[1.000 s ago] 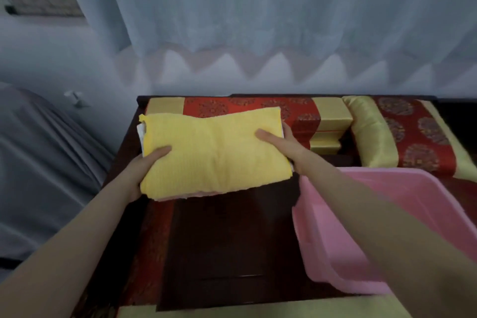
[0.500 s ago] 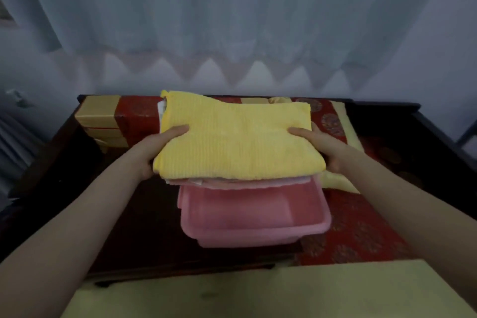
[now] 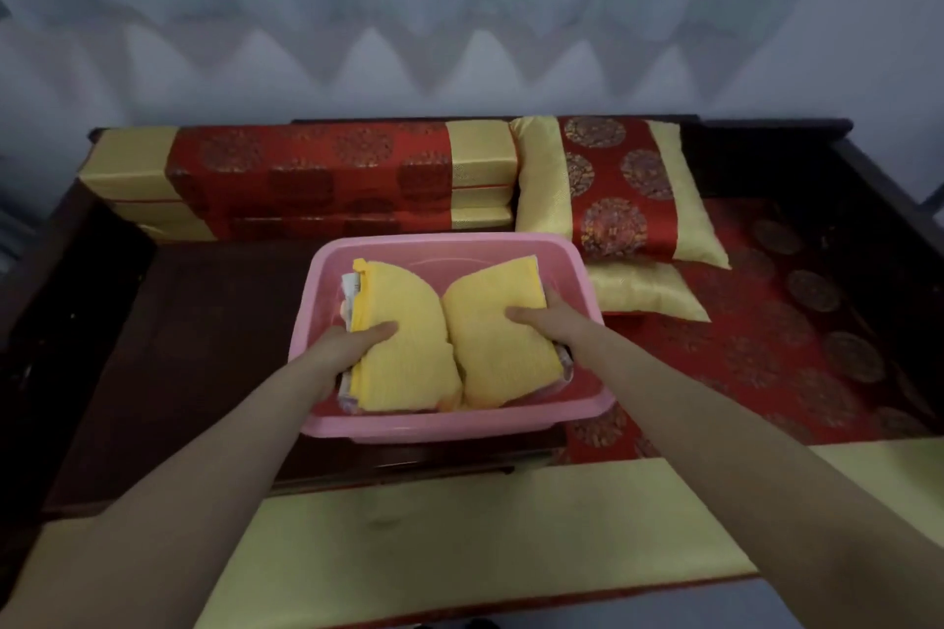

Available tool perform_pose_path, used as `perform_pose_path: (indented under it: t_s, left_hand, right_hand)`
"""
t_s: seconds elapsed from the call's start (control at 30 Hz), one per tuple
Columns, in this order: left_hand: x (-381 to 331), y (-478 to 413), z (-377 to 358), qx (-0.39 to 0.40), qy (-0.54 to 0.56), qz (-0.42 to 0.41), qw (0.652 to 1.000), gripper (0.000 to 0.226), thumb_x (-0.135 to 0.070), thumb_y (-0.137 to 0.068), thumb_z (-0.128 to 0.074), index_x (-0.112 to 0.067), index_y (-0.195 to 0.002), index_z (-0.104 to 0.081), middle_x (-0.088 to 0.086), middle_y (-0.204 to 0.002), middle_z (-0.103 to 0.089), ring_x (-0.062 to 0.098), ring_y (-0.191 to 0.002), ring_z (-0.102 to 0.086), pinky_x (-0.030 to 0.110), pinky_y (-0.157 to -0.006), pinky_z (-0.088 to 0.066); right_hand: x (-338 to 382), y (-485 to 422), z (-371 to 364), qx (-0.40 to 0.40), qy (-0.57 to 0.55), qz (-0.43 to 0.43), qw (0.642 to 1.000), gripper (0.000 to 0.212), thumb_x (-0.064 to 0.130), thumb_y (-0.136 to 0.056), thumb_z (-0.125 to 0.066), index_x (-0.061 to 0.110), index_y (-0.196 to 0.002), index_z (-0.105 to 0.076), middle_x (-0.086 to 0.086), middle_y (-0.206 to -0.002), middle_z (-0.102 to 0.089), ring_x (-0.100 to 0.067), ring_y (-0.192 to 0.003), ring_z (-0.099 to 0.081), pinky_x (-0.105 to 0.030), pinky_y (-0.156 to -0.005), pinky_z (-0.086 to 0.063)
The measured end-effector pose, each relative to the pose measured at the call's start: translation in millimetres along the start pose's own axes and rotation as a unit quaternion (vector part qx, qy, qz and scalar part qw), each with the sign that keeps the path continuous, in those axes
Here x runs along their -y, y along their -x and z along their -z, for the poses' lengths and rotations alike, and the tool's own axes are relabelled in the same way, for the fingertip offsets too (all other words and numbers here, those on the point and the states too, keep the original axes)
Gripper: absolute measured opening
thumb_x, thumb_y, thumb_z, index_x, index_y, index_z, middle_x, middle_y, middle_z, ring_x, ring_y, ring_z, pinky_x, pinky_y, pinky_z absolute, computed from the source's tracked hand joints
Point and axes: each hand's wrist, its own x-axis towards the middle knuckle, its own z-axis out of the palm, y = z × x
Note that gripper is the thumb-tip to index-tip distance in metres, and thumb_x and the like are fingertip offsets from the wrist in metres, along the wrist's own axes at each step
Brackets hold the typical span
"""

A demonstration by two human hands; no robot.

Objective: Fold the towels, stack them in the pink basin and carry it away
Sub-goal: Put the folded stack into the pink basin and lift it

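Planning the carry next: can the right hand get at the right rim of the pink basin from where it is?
Probably yes. The right hand presses the yellow towel just inside the basin, and its right rim looks bare. The pillow lies close beside that wall, so fingers may have little room there.

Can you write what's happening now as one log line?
step: stacking | towel stack bent inside pink basin | left hand, right hand pressing it

No legible text or labels anywhere.

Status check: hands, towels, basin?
Left hand and right hand gripping the towel stack. Stack down in pink basin, bowed at middle. Nothing blocking.
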Motion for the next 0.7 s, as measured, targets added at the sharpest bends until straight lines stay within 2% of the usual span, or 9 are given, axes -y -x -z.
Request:
perform_pose_path:
  t_s: [0.1,0.2,0.3,0.37,0.47,0.5,0.53,0.63,0.7]
  left_hand:
    - [11,-22,-8,0.004,-0.049,0.002,0.999,0.068,-0.04,-0.079,-0.07,-0.005,-0.132,-0.046,0.017,-0.133,-0.054,0.032,-0.117,-0.053,0.036,-0.085,-0.043]
    - [14,-38,-12,-0.03,-0.114,-0.032,0.992,0.065,-0.034,-0.082,-0.069,-0.002,-0.132,-0.044,0.018,-0.132,-0.053,0.035,-0.12,-0.051,0.035,-0.086,-0.042]
    - [23,-48,-18,-0.125,-0.321,-0.109,0.933,0.083,-0.024,-0.084,-0.066,0.005,-0.144,-0.014,0.026,-0.138,-0.042,0.039,-0.12,-0.049,0.041,-0.097,-0.042]
    - [25,-44,-26,-0.171,-0.432,-0.183,0.866,0.087,-0.013,-0.086,-0.06,0.003,-0.146,0.001,0.028,-0.146,-0.026,0.042,-0.129,-0.038,0.045,-0.106,-0.037]
    - [17,-39,-28,-0.182,-0.548,-0.328,0.748,0.085,-0.007,-0.084,-0.054,-0.005,-0.149,0.001,0.021,-0.156,-0.01,0.037,-0.144,-0.012,0.048,-0.117,-0.021]
    - [13,-38,-26,-0.152,-0.571,-0.352,0.726,0.083,-0.013,-0.086,-0.052,-0.007,-0.149,0.001,0.017,-0.158,-0.006,0.032,-0.146,-0.006,0.047,-0.118,-0.016]
    - [12,-38,-23,-0.111,-0.595,-0.348,0.716,0.08,-0.025,-0.089,-0.05,-0.009,-0.15,0.002,0.012,-0.16,-0.001,0.027,-0.147,-0.001,0.046,-0.119,-0.013]
    - [14,-38,-16,0.001,-0.648,-0.247,0.721,0.099,-0.067,-0.083,-0.039,-0.011,-0.149,0.009,0.006,-0.158,0.016,0.02,-0.146,0.014,0.05,-0.118,-0.002]
    - [20,-42,-11,0.032,-0.694,-0.187,0.695,0.112,-0.078,-0.076,-0.036,-0.011,-0.147,0.018,0.006,-0.156,0.024,0.02,-0.144,0.02,0.053,-0.116,0.005]
  right_hand:
    - [-19,-22,-3,-0.007,0.007,-0.017,1.0,0.089,0.032,-0.082,-0.07,0.02,-0.15,-0.014,-0.009,-0.143,-0.045,-0.029,-0.125,-0.048,-0.042,-0.102,-0.042]
    - [-24,-32,-6,-0.023,0.026,-0.012,0.999,0.091,0.034,-0.083,-0.069,0.018,-0.15,-0.01,-0.009,-0.144,-0.043,-0.03,-0.127,-0.046,-0.04,-0.103,-0.041]
    - [-28,-33,-11,-0.07,0.188,0.049,0.978,0.086,0.026,-0.09,-0.057,0.022,-0.15,0.005,-0.014,-0.149,-0.033,-0.035,-0.13,-0.043,-0.041,-0.107,-0.037]
    - [-32,-27,-17,-0.093,0.327,0.11,0.934,0.08,0.009,-0.092,-0.045,0.029,-0.149,0.008,-0.016,-0.157,-0.011,-0.038,-0.137,-0.03,-0.047,-0.108,-0.035]
    - [-31,-21,-17,-0.132,0.56,0.234,0.784,0.084,0.0,-0.085,-0.046,0.034,-0.149,-0.002,-0.013,-0.157,-0.003,-0.037,-0.144,-0.009,-0.053,-0.114,-0.023]
    - [-28,-20,-14,-0.116,0.596,0.264,0.75,0.08,0.007,-0.087,-0.048,0.031,-0.149,-0.006,-0.013,-0.158,-0.002,-0.036,-0.145,-0.003,-0.053,-0.116,-0.014]
    - [-27,-23,-11,-0.079,0.608,0.272,0.742,0.074,0.019,-0.089,-0.049,0.029,-0.15,-0.008,-0.012,-0.159,0.001,-0.034,-0.146,0.002,-0.052,-0.117,-0.006]
    - [-28,-29,-2,0.059,0.586,0.169,0.79,0.096,0.059,-0.081,-0.053,0.03,-0.149,0.008,-0.007,-0.158,0.02,-0.03,-0.145,0.017,-0.049,-0.117,0.0]
    - [-31,-32,1,0.088,0.599,0.113,0.788,0.112,0.065,-0.074,-0.059,0.03,-0.147,0.019,-0.007,-0.155,0.027,-0.03,-0.144,0.022,-0.05,-0.119,-0.001]
